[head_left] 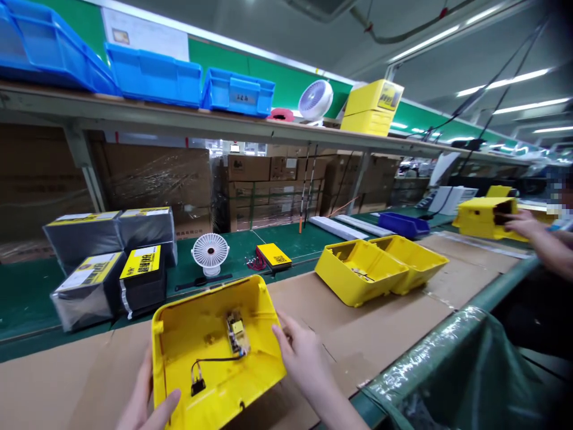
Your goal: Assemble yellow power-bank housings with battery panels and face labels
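Between my two hands is a yellow plastic housing [179, 325], tilted so its open inside faces me. A small circuit board [237, 331] sits inside it, and a black wire runs from the board to a black socket [197, 387]. My left hand [150, 391] grips the lower left side, thumb over the rim. My right hand [299, 352] is closed on the right edge, its fingertips partly hidden behind the wall. Beyond the housing lie a small white fan [210, 252] and a yellow-topped box [274, 255] with red wires.
More yellow housings [362, 286] stand on the cardboard-covered bench to the right. Black batteries with yellow labels [142, 280] are stacked at left. Blue bins [154, 77] line the shelf above. At far right, another person's hand [523, 224] touches a yellow housing [481, 216].
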Action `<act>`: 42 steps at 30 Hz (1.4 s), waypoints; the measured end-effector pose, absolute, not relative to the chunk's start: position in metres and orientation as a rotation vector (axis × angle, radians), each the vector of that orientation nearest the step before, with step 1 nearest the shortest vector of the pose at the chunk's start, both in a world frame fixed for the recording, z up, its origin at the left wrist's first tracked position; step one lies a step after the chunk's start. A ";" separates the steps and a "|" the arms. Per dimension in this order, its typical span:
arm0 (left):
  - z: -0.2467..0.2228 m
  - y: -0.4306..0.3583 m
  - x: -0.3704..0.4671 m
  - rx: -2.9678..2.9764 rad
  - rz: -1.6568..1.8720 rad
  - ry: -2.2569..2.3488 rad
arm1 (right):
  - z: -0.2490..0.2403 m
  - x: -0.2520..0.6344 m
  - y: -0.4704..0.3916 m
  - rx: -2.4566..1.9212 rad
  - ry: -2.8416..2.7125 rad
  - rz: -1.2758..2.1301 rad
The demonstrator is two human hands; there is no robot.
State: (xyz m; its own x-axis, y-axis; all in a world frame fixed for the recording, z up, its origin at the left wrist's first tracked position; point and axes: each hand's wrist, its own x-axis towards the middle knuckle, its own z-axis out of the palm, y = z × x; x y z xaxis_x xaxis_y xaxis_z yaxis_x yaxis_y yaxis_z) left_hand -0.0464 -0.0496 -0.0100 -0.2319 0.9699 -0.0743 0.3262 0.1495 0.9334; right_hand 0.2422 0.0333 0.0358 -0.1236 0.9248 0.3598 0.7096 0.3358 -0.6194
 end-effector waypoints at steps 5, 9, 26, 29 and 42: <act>0.012 -0.011 0.009 1.224 1.087 1.431 | 0.031 0.212 0.011 -0.959 -2.174 -0.140; -0.027 0.008 0.035 1.371 1.074 1.302 | -0.006 0.200 0.014 -0.919 -2.209 -0.347; -0.080 0.015 0.033 2.042 0.576 1.553 | -0.009 0.388 0.136 -1.342 -2.111 -0.639; -0.082 0.012 0.033 2.030 0.542 1.540 | -0.004 0.431 0.161 -1.446 -2.110 -0.658; -0.062 0.029 0.045 1.862 0.434 1.632 | 0.045 0.420 0.285 -2.122 -1.654 -0.816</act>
